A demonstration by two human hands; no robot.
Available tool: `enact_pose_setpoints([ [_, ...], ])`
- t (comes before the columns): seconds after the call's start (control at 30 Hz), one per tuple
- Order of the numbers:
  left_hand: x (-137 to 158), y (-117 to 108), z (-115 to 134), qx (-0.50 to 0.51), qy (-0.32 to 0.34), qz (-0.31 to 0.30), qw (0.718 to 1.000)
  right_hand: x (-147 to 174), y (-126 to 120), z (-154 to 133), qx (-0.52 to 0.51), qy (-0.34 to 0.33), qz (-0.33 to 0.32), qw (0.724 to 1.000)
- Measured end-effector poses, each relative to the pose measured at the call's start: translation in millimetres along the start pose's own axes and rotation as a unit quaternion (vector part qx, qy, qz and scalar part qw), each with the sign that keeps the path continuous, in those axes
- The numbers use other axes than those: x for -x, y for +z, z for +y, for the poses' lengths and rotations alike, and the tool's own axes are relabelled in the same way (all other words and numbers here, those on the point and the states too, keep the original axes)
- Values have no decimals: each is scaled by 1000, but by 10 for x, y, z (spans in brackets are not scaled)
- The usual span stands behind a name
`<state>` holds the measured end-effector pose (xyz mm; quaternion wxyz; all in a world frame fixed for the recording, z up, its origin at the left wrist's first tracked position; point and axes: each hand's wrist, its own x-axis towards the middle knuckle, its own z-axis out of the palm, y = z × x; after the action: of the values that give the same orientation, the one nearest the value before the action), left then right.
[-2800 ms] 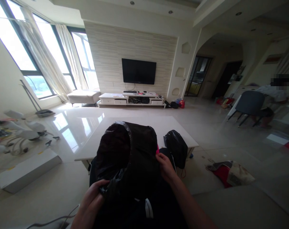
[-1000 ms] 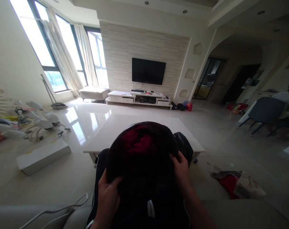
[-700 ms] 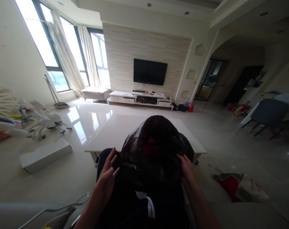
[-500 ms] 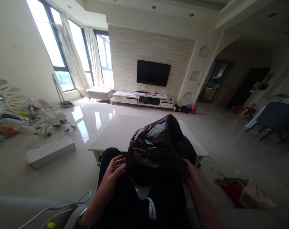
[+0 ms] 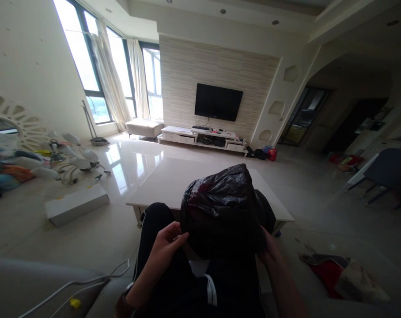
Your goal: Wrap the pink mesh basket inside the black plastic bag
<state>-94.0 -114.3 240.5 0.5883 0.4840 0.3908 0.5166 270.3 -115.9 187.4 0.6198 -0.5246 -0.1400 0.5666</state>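
Observation:
A full black plastic bag [image 5: 222,207] rests on my lap, over my black trousers. My left hand [image 5: 165,245] touches its lower left side with the fingers curled against the plastic. On the bag's lower right my right hand [image 5: 269,247] grips the plastic, partly hidden behind it. A second black bag [image 5: 266,212] sits just behind, at the near edge of the white coffee table [image 5: 174,181].
A white flat box [image 5: 76,204] and scattered items lie on the glossy floor at left. A red and beige bag [image 5: 344,276] lies on the floor at right. A cable [image 5: 88,280] runs over the sofa edge. A TV and white cabinet stand at the far wall.
The bag's mouth, which showed red contents, has been closed and turned over. My left hand let go briefly and came back to the bag's left side. The view shifted to the left.

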Motion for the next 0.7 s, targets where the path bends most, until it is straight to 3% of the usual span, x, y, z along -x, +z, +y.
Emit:
enact_pose_setpoints([
  [0.23,31,102,114,-62,27,-5,998,-79,-114,57,56,-47,-40,997],
  [0.33,19,111,96,-77,36,10,996,-25,-56,45,35,-25,-18,999],
  [0.43,13,75,73,-80,44,61,994,56,48,9,-11,42,-2,999],
  [0.5,28,34,95,-82,58,116,988,104,125,-23,-29,52,6,998],
  [0.57,59,0,153,-54,67,140,986,141,198,-57,-32,13,29,999],
  [0.7,123,24,280,87,-7,90,992,203,335,-105,19,-127,64,990],
])
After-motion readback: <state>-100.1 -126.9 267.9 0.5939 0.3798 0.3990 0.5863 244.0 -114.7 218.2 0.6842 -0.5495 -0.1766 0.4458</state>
